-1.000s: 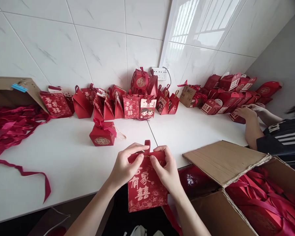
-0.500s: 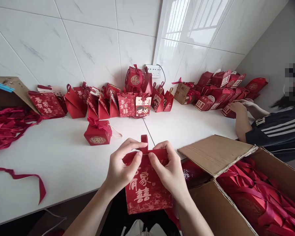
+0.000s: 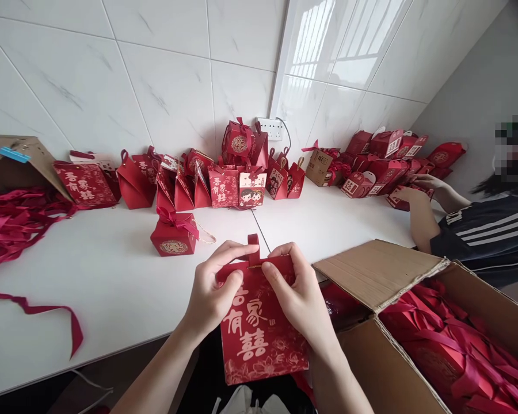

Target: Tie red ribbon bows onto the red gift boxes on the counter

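Between my two hands hangs a red gift bag with pale Chinese characters and a flower print, held just off the table's front edge. My left hand pinches its top left edge, the index finger touching the red strap loop that sticks up from the top. My right hand grips the top right edge, thumb on the front beside a small gold fastening at the strap's foot. A red box with a ribbon bow sits on the table beyond my left hand.
An open cardboard box of red ribboned boxes stands at my right. Red gift bags line the tiled wall. Ribbons lie at left. A person at far right handles a red box near a pile.
My left thumb has shifted slightly left, away from the strap's foot, so the gold fastening shows more. The bag sits a little lower. The other person's hands have moved slightly.
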`<state>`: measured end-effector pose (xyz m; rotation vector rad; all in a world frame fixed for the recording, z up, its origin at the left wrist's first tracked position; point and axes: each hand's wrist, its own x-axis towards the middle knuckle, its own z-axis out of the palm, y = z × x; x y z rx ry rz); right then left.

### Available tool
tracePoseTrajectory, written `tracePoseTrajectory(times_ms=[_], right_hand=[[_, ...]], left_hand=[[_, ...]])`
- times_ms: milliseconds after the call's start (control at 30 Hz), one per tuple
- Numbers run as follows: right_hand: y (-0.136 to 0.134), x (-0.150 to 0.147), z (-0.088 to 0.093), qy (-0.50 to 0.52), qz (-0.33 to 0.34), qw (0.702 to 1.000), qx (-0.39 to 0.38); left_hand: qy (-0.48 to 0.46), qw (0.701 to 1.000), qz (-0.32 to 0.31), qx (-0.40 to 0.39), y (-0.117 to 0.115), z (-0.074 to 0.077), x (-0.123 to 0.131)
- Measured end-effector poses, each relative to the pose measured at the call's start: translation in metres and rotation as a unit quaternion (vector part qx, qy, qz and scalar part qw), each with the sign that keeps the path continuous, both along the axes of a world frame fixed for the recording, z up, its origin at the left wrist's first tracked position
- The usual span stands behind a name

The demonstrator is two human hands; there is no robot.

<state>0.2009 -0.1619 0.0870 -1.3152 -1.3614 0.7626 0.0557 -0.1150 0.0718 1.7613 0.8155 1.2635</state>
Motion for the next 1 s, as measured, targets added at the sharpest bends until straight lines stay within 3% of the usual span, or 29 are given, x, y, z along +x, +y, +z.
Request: tracePoseTrajectory(times_ms=[133, 233, 267, 333, 400, 467, 567, 700, 833, 933, 1000], right_hand=[[-0.001, 0.002, -0.001, 0.012, 0.002, 1.000, 0.001], [0.003, 0.013, -0.008, 0.078, -0.106, 0.990, 0.059], [0.006, 0.018, -0.010, 0.129, -0.170, 0.971, 0.106], [0.012, 0.029, -0.016, 0.256, -0.274, 0.904, 0.205], [0.017, 0.036, -0.020, 0.366, -0.305, 0.840, 0.260], [0.020, 0.040, -0.025, 0.437, -0.288, 0.815, 0.247], [0.018, 0.040, -0.035, 0.482, -0.222, 0.832, 0.162], [0.010, 0.036, -0.052, 0.463, -0.168, 0.868, 0.071], [0.003, 0.028, -0.067, 0.454, -0.129, 0.882, -0.017], [-0.001, 0.023, -0.072, 0.440, -0.111, 0.888, -0.073], [-0.004, 0.026, -0.070, 0.427, -0.114, 0.895, -0.059]], left_hand=[[-0.027, 0.999, -0.026, -0.034, 0.003, -0.002, -0.001], [-0.101, 0.992, -0.046, -0.058, 0.007, -0.008, 0.000], [-0.115, 0.990, -0.056, -0.061, 0.007, -0.011, 0.002], [-0.096, 0.988, -0.102, -0.071, 0.004, -0.018, 0.009], [-0.041, 0.983, -0.155, -0.085, -0.002, -0.025, 0.021], [-0.016, 0.986, -0.150, -0.069, -0.009, -0.028, 0.034], [-0.022, 0.997, -0.065, 0.041, -0.016, -0.026, 0.045], [0.024, 0.982, 0.008, 0.190, -0.018, -0.011, 0.046], [0.062, 0.974, 0.045, 0.214, -0.026, 0.004, 0.047], [0.072, 0.976, 0.013, 0.205, -0.032, 0.007, 0.050], [0.069, 0.978, -0.018, 0.196, -0.033, 0.005, 0.049]])
